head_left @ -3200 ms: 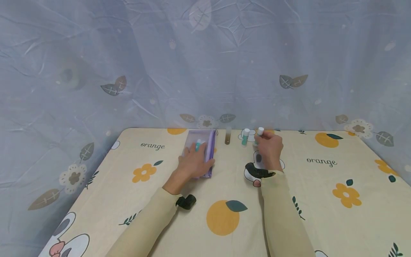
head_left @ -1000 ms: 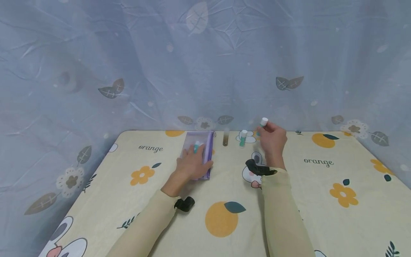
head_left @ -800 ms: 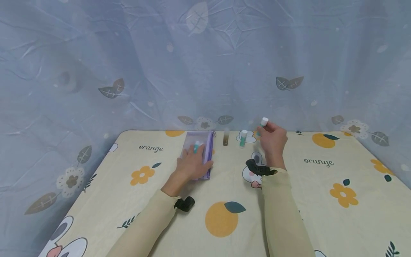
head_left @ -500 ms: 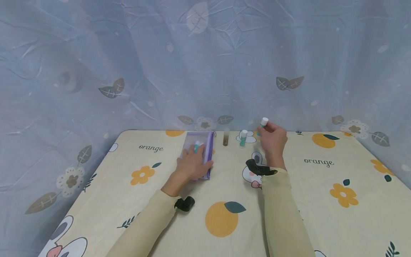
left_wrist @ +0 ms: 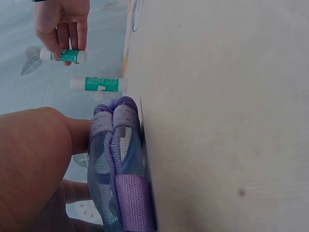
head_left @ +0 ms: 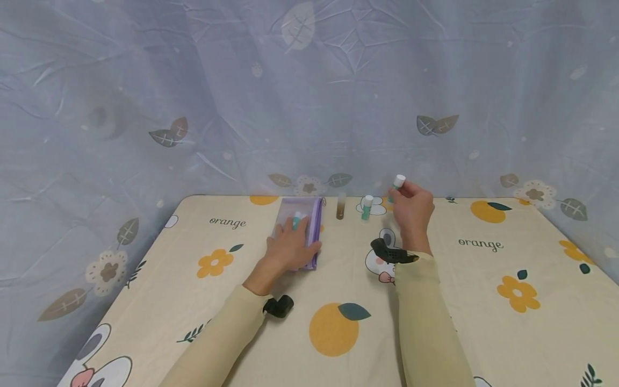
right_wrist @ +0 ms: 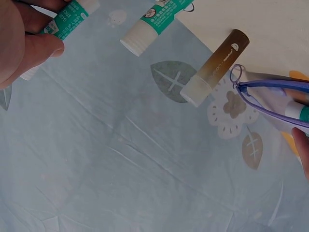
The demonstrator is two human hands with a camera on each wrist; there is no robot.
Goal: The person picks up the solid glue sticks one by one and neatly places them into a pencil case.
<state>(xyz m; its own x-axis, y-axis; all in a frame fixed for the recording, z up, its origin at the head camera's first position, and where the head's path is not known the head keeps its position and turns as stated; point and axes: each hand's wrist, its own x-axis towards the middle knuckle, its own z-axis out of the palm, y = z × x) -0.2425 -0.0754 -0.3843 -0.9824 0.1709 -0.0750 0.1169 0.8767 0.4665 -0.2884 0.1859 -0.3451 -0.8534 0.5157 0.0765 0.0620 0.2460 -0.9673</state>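
My right hand [head_left: 412, 210] pinches a green glue stick with white ends [right_wrist: 67, 20] between thumb and fingers, raised above the far edge of the table. My left hand [head_left: 288, 248] lies with fingers spread on a purple-edged mesh zip pouch [left_wrist: 130, 150]. By its fingertips another green glue stick [head_left: 296, 219] shows at the pouch, partly covered by the fingers. Another green glue stick [left_wrist: 104, 84] stands upright between the hands. Left of that stands a brown tube with a pale, clear end [right_wrist: 219, 63], close beside the pouch's zip pull.
A cream tablecloth [head_left: 358, 285] printed with oranges, flowers and rabbits covers the table. Behind its far edge hangs a grey-blue patterned curtain [head_left: 309, 107]. Both wrists wear black cameras.
Compared with about three seconds ago, my right hand has lifted its glue stick off the table, up and slightly right. Over the last second it barely moves. My left hand stays on the pouch.
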